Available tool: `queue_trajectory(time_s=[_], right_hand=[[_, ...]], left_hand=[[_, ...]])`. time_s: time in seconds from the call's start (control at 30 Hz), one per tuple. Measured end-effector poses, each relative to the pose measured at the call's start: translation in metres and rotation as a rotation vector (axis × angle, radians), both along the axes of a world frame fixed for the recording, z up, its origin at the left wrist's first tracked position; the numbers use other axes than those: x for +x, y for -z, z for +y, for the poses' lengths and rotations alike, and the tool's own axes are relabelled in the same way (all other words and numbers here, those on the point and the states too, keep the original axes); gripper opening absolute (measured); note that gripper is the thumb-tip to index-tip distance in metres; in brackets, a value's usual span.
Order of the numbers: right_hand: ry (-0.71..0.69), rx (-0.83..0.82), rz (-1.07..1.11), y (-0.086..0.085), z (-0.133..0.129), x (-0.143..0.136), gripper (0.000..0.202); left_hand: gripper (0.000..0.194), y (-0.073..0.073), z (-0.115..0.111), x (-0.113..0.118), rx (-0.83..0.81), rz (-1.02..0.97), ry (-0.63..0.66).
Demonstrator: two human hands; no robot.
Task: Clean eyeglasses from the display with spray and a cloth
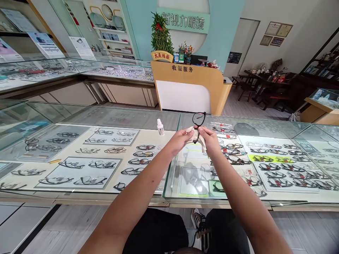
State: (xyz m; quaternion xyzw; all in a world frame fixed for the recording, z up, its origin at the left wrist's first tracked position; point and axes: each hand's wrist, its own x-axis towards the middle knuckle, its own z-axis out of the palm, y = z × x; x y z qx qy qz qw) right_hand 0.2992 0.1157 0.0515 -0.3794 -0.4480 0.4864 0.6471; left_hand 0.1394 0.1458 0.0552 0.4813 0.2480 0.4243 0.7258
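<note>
Above the glass display counter, my left hand [182, 139] and my right hand [209, 138] are close together with their fingers closed. Between them is a pale cloth [202, 141], pinched around part of a pair of black-framed glasses [199, 119]. One round rim stands up above the fingers, and the other lens is mostly hidden by the cloth. My left hand pinches the cloth against the frame; my right hand grips the cloth and the frame near the middle. A small white bottle [160, 127] stands upright on the counter, left of my hands.
Rows of glasses [266, 158] lie inside the glass counter [169, 203] on both sides. A wooden reception desk [219, 83] with a potted plant [161, 38] stands beyond it. More showcases [119, 70] line the back left; dark wooden furniture [265, 88] is at the back right.
</note>
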Motion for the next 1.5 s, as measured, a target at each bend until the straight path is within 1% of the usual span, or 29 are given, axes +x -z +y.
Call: queue_trajectory(time_s=[0.07,0.13,0.23,0.3,0.37,0.43,0.53,0.63,0.7,0.8,1.0,1.13,1.33,1.4,1.5], right_hand=[[-0.003,-0.038,0.039,0.001,0.001,0.0,0.035],[-0.001,-0.046,0.056,0.002,0.002,0.0,0.035],[-0.001,0.0,0.031,0.005,0.003,-0.002,0.033],[-0.007,0.032,-0.02,0.006,0.003,-0.003,0.031],[-0.012,0.044,-0.06,0.007,0.003,-0.003,0.029],[-0.008,0.028,-0.054,0.005,0.002,-0.002,0.028],[-0.005,-0.037,0.034,0.001,0.002,-0.001,0.026],[-0.024,-0.112,0.155,-0.002,0.001,0.0,0.03],[-0.029,-0.137,0.193,-0.003,0.001,0.0,0.033],[-0.046,-0.14,0.17,-0.002,0.001,-0.002,0.034],[-0.047,-0.077,0.076,0.003,0.001,-0.003,0.03],[-0.045,-0.084,0.063,-0.001,-0.001,-0.004,0.031],[-0.01,-0.165,0.157,-0.011,-0.003,0.001,0.038],[0.013,-0.16,0.16,-0.013,-0.002,0.004,0.04],[0.072,-0.129,0.132,-0.015,-0.002,0.007,0.042]], left_hand=[[0.053,-0.001,0.0,-0.003,0.014,0.03,0.055],[0.056,-0.001,0.0,-0.004,0.043,0.068,0.054],[0.062,0.002,0.0,-0.002,0.052,0.079,-0.026],[0.063,0.005,0.001,0.001,0.037,0.068,-0.088],[0.062,0.006,0.002,0.003,0.031,0.059,-0.116],[0.061,0.004,0.002,0.003,0.032,0.054,-0.104],[0.056,-0.001,0.0,-0.002,0.028,0.046,-0.028],[0.047,-0.007,-0.002,-0.009,0.037,0.066,0.075],[0.046,-0.008,-0.003,-0.011,0.068,0.097,0.1],[0.053,-0.004,-0.003,-0.008,0.099,0.116,0.066],[0.054,0.006,0.0,0.002,0.064,0.039,-0.044],[0.048,0.005,0.001,0.0,0.063,0.046,-0.015],[0.046,-0.001,-0.003,0.0,0.03,0.004,0.07],[0.048,-0.001,-0.004,0.001,0.039,0.003,0.071],[0.045,0.003,-0.004,0.004,0.044,0.018,0.036]])
